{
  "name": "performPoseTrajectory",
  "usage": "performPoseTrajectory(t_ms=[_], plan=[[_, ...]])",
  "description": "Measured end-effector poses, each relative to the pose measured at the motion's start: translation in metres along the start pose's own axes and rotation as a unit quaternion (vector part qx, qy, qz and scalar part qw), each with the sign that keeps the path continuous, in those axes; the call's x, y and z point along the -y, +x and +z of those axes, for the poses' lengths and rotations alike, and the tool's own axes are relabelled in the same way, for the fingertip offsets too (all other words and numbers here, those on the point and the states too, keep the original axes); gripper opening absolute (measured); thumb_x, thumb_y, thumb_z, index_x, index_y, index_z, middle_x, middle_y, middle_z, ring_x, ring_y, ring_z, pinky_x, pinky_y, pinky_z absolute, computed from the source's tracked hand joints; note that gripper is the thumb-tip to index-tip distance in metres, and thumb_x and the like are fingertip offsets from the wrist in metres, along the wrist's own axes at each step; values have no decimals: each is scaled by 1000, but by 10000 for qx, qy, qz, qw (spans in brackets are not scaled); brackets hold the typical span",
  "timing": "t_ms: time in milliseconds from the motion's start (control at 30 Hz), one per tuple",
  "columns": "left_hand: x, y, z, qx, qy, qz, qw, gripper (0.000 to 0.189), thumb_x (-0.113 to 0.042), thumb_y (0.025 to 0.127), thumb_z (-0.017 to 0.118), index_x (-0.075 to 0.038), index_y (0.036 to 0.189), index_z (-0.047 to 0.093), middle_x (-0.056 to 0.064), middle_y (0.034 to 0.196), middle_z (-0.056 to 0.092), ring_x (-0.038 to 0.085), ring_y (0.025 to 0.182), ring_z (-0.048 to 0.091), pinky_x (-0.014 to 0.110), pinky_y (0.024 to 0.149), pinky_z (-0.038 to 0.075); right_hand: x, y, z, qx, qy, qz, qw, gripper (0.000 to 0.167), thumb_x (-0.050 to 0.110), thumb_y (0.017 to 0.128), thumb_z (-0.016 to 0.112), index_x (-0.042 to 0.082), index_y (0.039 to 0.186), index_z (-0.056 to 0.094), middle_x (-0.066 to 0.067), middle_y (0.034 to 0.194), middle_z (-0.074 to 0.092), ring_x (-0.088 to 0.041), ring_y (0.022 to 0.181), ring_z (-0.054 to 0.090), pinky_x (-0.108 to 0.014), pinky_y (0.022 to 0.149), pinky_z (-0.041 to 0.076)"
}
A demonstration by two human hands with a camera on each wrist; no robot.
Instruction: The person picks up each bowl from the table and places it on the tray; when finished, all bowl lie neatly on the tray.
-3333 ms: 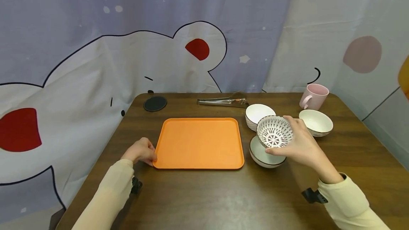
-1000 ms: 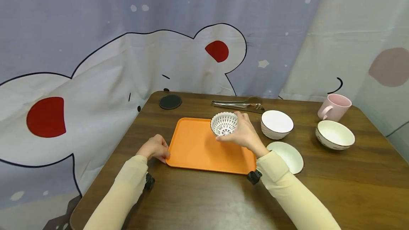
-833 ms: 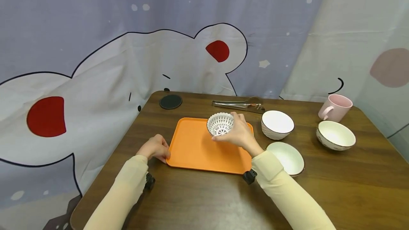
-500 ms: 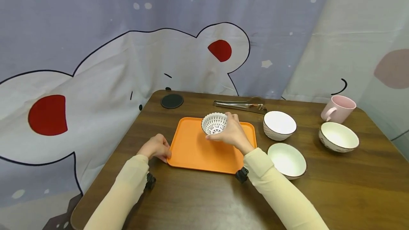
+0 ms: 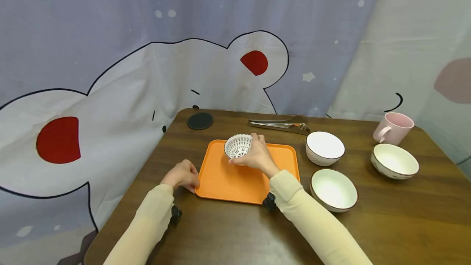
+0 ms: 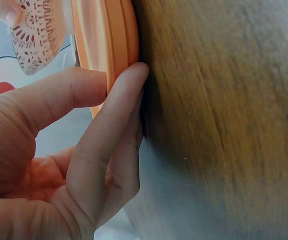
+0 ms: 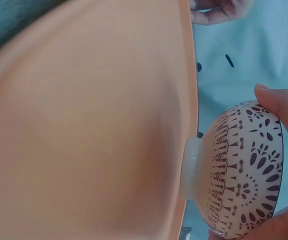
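Note:
My left hand (image 5: 182, 176) pinches the near left corner of the orange tray (image 5: 229, 183); in the left wrist view the thumb and fingers (image 6: 106, 135) close on its rim from both sides. Over the tray's back left part, my right hand (image 5: 258, 155) grips a small patterned bowl (image 5: 237, 145) by its side, mouth upward. Dark petal-like marks cover the bowl's outside (image 7: 239, 170) in the right wrist view, with thumb and fingers at opposite sides of the rim. Whether its foot touches the tray I cannot tell.
Right of the tray stand a white bowl (image 5: 324, 147) and a pale bowl (image 5: 333, 189). Farther right are another bowl (image 5: 395, 160) and a pink mug (image 5: 393, 129). Metal tongs (image 5: 272, 124) and a black coaster (image 5: 200, 121) lie at the table's back.
My right hand has carried the patterned bowl left, from above the pale bowl to over the tray's back left part. My left hand has stayed at the tray's corner. The head view has shifted.

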State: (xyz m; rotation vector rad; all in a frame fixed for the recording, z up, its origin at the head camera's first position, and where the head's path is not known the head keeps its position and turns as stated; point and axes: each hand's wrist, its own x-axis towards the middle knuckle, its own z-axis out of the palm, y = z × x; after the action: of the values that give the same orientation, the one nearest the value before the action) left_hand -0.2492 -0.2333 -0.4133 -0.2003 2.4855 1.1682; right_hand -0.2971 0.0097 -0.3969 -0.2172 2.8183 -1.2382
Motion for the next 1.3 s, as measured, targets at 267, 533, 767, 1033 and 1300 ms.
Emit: performPoseTrajectory(t_ms=[267,533,767,1033,1300], plan=[[1,-1,0,-16,20,-33,10000,17,12,70,69,6,84,60,16,78,64,19,58,68,31,59,62,6,9,13,30,114,-29,9999,126,40,57,94,-3,151,21,-19,141,34,-34,122,48,-44,108,45],[0,-1,1,-39,34,-162,9999,17,11,71,70,5,83,61,15,77,64,18,57,67,30,59,61,12,16,25,82,206,-34,9997,124,38,57,94,-3,150,23,-20,140,34,-34,121,47,-43,107,45],[1,-1,1,-117,44,-190,9997,17,10,71,71,4,83,61,15,76,64,18,57,67,30,58,61,17,25,33,64,125,-61,9999,122,38,57,94,-2,149,25,-21,141,33,-34,123,42,-44,108,44],[-1,-2,4,-130,46,-197,9997,18,11,71,71,4,83,60,15,76,64,18,56,67,30,57,61,18,30,37,120,156,6,9998,120,35,58,94,-2,149,25,-21,139,34,-36,126,40,-45,108,44],[0,-3,3,-209,-5,-186,9996,20,10,69,71,5,85,60,15,74,64,18,55,66,31,57,61,20,36,37,326,140,63,9994,129,39,59,93,3,154,13,-24,148,23,-41,135,32,-50,110,42]])
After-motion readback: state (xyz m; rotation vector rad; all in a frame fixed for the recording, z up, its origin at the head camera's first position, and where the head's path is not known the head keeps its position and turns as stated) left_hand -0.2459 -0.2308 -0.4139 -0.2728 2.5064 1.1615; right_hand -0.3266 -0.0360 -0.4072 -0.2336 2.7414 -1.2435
